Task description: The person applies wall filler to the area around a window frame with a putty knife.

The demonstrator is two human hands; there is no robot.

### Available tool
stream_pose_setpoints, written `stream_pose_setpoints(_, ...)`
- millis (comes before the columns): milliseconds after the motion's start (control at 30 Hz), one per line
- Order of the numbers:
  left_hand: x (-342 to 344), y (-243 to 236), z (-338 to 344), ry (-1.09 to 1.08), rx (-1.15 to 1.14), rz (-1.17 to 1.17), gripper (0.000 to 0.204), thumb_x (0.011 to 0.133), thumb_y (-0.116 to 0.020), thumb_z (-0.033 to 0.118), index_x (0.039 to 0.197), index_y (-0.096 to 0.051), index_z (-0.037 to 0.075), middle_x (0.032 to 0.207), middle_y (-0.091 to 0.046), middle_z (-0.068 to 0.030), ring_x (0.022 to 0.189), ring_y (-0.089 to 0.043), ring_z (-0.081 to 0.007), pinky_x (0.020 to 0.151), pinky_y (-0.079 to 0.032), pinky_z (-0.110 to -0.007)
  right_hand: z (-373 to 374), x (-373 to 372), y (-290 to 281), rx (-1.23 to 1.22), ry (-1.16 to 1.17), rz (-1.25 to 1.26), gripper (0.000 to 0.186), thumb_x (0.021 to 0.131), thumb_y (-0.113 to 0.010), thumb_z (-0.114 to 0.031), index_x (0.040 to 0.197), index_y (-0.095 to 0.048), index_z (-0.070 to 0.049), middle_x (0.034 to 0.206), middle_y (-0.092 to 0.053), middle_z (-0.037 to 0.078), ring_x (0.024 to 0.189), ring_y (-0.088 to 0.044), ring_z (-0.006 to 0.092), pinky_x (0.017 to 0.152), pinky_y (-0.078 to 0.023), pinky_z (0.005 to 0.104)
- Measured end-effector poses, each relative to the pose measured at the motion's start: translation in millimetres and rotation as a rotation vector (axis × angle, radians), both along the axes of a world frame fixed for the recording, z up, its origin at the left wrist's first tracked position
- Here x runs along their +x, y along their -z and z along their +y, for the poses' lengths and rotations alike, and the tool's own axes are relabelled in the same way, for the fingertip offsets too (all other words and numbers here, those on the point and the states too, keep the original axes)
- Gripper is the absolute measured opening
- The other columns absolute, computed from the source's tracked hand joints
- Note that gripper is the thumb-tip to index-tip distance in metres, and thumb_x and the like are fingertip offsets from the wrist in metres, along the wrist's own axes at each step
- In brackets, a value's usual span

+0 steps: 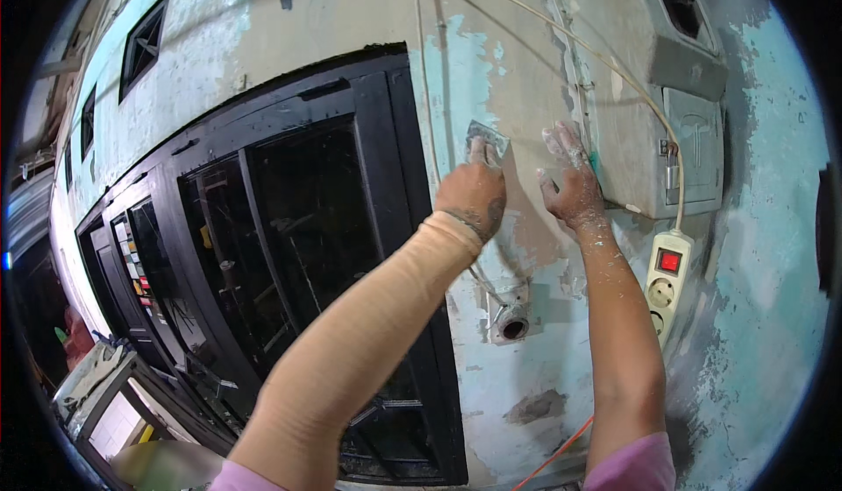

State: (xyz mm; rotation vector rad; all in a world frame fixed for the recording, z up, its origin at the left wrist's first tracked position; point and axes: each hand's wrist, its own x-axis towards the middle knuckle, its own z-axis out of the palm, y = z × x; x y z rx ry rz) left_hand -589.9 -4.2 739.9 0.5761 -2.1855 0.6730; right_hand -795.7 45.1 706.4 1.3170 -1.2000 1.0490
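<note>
My left hand [472, 194] grips a scraper [483, 129] whose flat metal blade meets the wall [535, 96] beside the door frame. Around the blade, pale turquoise paint is patchy, with beige plaster showing through. Its handle is hidden inside my fist. Spotted with white flakes, my right hand [574, 179] is raised to the right of the scraper, fingers stretched upward and holding nothing. It is close to the wall, beside a grey meter box [631, 78]; whether the fingertips touch the wall I cannot tell.
A black-framed glass door [373, 193] fills the left side. Loose cables [427, 96] hang down the wall, and a white power strip [669, 276] with a red switch dangles below the meter box. A pipe opening [513, 326] sticks out beneath my hands. An orange cord [554, 451] runs low down.
</note>
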Motion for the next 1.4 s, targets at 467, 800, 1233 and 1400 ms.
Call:
stream_pose_setpoints(467,41,21,0,-0.069,-0.110,-0.225,0.025,0.082,-0.054,0.008,0.101,-0.064,-0.005,0.099,-0.067,-0.0220,0.076,-0.070,-0.0309,0.065,-0.058,-0.040,-6,5,9,-0.036,-0.012,-0.056,0.057,0.080,-0.059,-0.017,0.134,-0.048,-0.004,0.145,-0.037,0.019,0.137,-0.031,0.0356,0.114,-0.026,0.0425)
stream_pose_setpoints(800,20,24,0,-0.052,-0.088,-0.217,0.020,0.083,-0.050,0.005,0.093,-0.064,-0.005,0.120,-0.056,-0.0263,0.075,-0.068,-0.0331,0.064,-0.057,-0.041,-17,5,6,-0.160,0.088,-0.052,0.057,0.080,-0.059,-0.020,0.133,-0.049,-0.003,0.142,-0.041,0.020,0.134,-0.034,0.0368,0.113,-0.027,0.0437)
stream_pose_setpoints(1233,19,76,13,-0.065,0.057,-0.184,0.056,0.083,-0.049,0.006,0.136,-0.036,-0.008,0.144,-0.033,-0.0267,0.068,-0.068,-0.0315,0.058,-0.056,-0.040,-10,-4,13,-0.053,-0.074,-0.081,0.050,0.082,-0.048,-0.004,0.132,-0.050,-0.003,0.143,-0.040,0.018,0.136,-0.033,0.0340,0.114,-0.025,0.0411)
stream_pose_setpoints(1400,25,103,18,-0.070,0.055,-0.227,0.055,0.083,-0.050,0.006,0.135,-0.038,-0.008,0.143,-0.035,-0.0276,0.065,-0.067,-0.0312,0.057,-0.056,-0.040,-11,-5,8,-0.084,-0.025,-0.084,0.049,0.083,-0.049,-0.005,0.132,-0.050,-0.003,0.143,-0.041,0.017,0.136,-0.033,0.0332,0.114,-0.026,0.0405)
